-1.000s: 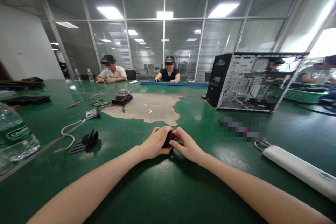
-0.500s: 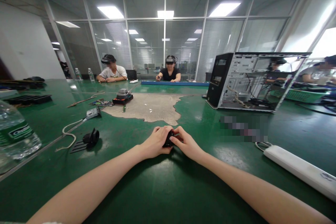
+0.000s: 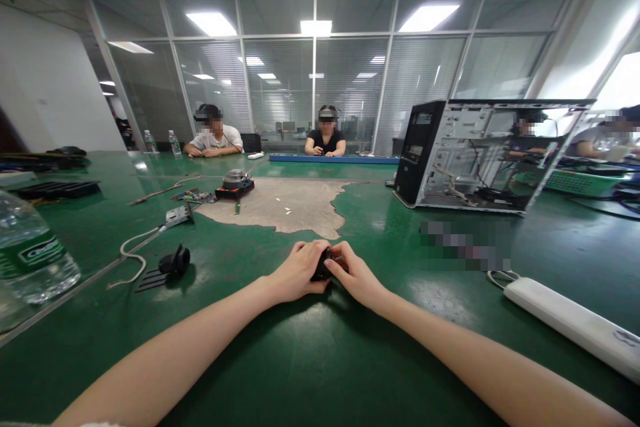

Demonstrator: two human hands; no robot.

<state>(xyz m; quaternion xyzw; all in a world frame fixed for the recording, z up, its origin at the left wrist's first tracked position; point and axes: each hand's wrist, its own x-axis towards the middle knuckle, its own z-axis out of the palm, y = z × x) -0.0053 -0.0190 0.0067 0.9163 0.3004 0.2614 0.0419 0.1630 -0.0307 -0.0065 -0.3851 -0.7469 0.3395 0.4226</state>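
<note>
A small black object (image 3: 321,268) is held between my two hands, just above or on the green tabletop (image 3: 300,360). Its kind is hard to make out, since fingers cover most of it. My left hand (image 3: 301,272) wraps round it from the left, fingers over the top and thumb below. From the right, my right hand (image 3: 354,272) grips it, thumb and fingertips bent against its side. To the left lies a black bracket-like part (image 3: 173,263) with a round end and flat prongs.
An opened computer case (image 3: 425,153) stands at the right behind a white power strip (image 3: 570,320). A water bottle (image 3: 35,247) is at the left, near a white cable (image 3: 135,257). Beyond a bare patch (image 3: 280,207), two people (image 3: 325,137) sit across the table.
My hands stay nearly still round the black object; the right thumb has shifted very slightly. Across the table, the middle person's raised hand has come down and inward.
</note>
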